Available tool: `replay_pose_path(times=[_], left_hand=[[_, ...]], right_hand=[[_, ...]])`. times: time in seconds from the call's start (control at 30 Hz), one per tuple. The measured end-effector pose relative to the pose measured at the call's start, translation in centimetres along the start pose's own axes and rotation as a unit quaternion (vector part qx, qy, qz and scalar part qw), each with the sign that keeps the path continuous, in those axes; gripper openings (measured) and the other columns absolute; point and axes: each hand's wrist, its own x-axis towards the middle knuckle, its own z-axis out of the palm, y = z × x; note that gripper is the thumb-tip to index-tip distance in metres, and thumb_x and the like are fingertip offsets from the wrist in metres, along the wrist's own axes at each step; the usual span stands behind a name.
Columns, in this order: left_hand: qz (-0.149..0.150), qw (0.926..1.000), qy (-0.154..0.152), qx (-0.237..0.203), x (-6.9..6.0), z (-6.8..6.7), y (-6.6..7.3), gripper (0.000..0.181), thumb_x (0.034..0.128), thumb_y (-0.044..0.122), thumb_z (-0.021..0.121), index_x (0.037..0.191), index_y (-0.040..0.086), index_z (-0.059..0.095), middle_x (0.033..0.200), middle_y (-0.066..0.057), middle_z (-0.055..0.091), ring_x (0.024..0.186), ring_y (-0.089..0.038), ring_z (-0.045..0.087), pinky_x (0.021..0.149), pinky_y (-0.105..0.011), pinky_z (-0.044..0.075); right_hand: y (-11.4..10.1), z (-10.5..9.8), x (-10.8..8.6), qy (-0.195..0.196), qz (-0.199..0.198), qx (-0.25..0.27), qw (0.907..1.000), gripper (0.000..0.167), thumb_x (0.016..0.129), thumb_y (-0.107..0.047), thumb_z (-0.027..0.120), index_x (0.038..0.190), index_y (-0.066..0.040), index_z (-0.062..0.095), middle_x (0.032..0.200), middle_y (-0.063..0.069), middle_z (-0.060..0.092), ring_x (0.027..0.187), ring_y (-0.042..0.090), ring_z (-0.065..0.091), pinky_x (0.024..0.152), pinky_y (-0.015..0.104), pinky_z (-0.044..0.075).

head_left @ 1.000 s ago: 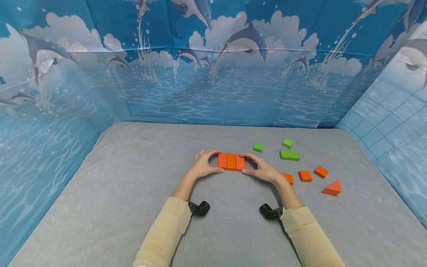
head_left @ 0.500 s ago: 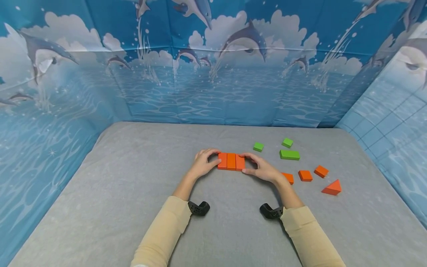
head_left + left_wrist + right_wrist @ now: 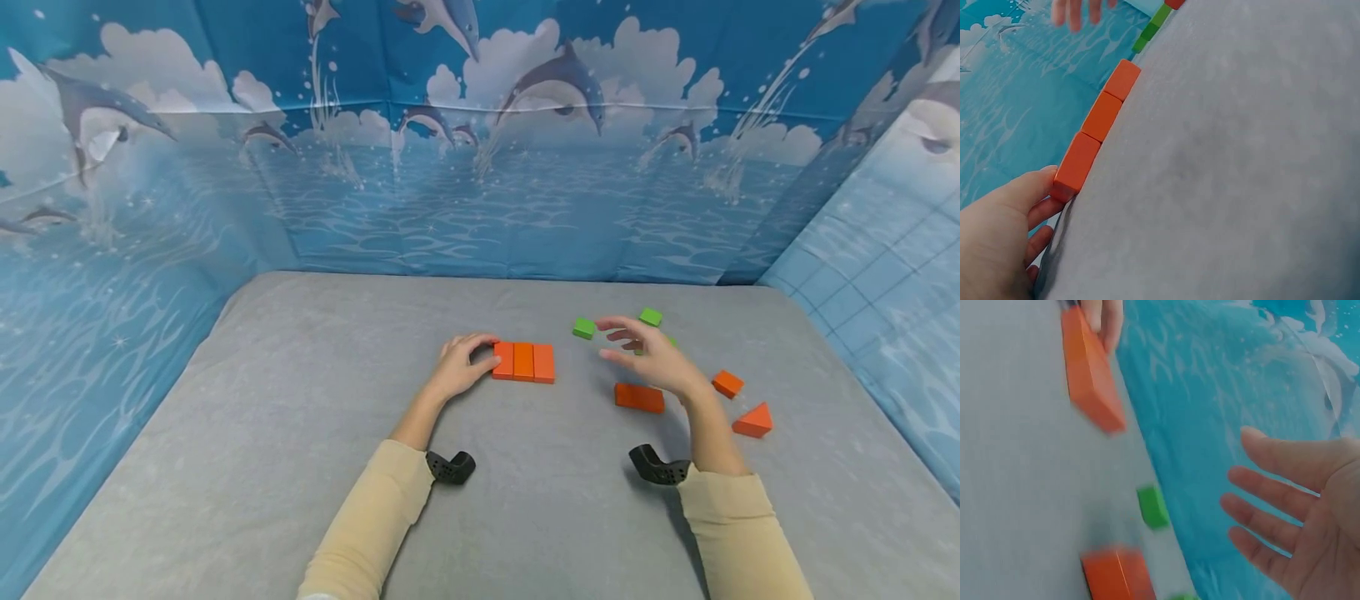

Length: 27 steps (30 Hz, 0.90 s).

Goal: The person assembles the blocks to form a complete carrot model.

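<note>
Three orange-red blocks lie side by side in a row on the grey surface, the middle block (image 3: 523, 362) touching both neighbours. My left hand (image 3: 456, 367) pinches the left block (image 3: 1077, 162) between thumb and fingers at its outer end. Off to the right of the row, my right hand (image 3: 660, 360) is raised with fingers spread and relaxed, holding nothing. Just below it lies a longer orange block (image 3: 639, 397). One small green block (image 3: 584, 328) is close to the right fingertips, and another green block (image 3: 651, 317) sits behind the hand. A longer green block is mostly hidden by that hand.
A small orange block (image 3: 727, 383) and an orange-red triangular block (image 3: 753, 421) lie to the far right. The grey cloth-covered surface (image 3: 262, 433) is bordered by a blue dolphin curtain (image 3: 450, 217) at the back and sides.
My right hand has let go of the row's right end and moved right, above the loose blocks. My left thumb has shifted up onto the left block, while that hand stays in place.
</note>
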Motion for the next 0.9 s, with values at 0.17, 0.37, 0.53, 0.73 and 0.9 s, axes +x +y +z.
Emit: replay_pose_path(times=[0.17,0.37,0.53,0.73,0.9], left_hand=[[0.001,1.0000,0.004,0.005,0.0,-0.1,0.0,0.037,0.0883,0.029,0.061,0.122,0.012,0.058,0.126,-0.006,0.055,0.118,-0.027,0.043,0.104,-0.049,0.020],[0.001,1.0000,0.001,0.007,0.0,-0.1,0.0,0.037,0.0888,0.030,0.060,0.122,0.013,0.058,0.127,-0.005,0.055,0.118,-0.027,0.043,0.103,-0.049,0.021],[0.001,1.0000,-0.004,0.007,0.0,0.0,-0.1,0.038,0.0891,0.030,0.059,0.122,0.013,0.058,0.127,-0.005,0.055,0.118,-0.027,0.043,0.104,-0.048,0.020],[-0.002,0.9999,-0.005,0.010,0.0,-0.1,-0.1,0.038,0.0891,0.031,0.059,0.123,0.014,0.057,0.127,-0.004,0.055,0.119,-0.026,0.042,0.105,-0.047,0.019],[-0.003,0.9998,-0.006,0.016,0.0,0.0,0.0,0.038,0.0892,0.032,0.059,0.123,0.014,0.057,0.127,-0.004,0.055,0.120,-0.026,0.042,0.105,-0.047,0.020]], right_hand=[[0.9,-1.9,-2.6,0.002,0.018,-0.057,0.9982,0.041,0.091,-0.018,0.058,0.126,0.001,0.048,0.126,0.022,0.049,0.111,0.039,0.047,0.089,0.049,0.039],[3.6,-3.5,-5.3,0.027,0.052,-0.124,0.9906,0.037,0.089,-0.016,0.060,0.120,0.004,0.053,0.117,0.023,0.055,0.102,0.035,0.052,0.079,0.033,0.046],[5.6,-4.6,-7.1,0.042,0.065,-0.154,0.9851,0.035,0.087,-0.013,0.063,0.116,0.004,0.056,0.113,0.024,0.057,0.094,0.033,0.054,0.071,0.022,0.046],[6.8,-5.2,-7.8,0.026,0.091,-0.170,0.9809,0.035,0.084,-0.015,0.067,0.113,0.003,0.059,0.109,0.023,0.058,0.090,0.030,0.055,0.072,0.034,0.047],[7.1,-5.3,-7.9,0.011,0.100,-0.176,0.9792,0.036,0.082,-0.017,0.069,0.112,0.002,0.060,0.106,0.021,0.058,0.088,0.029,0.054,0.072,0.037,0.046]])
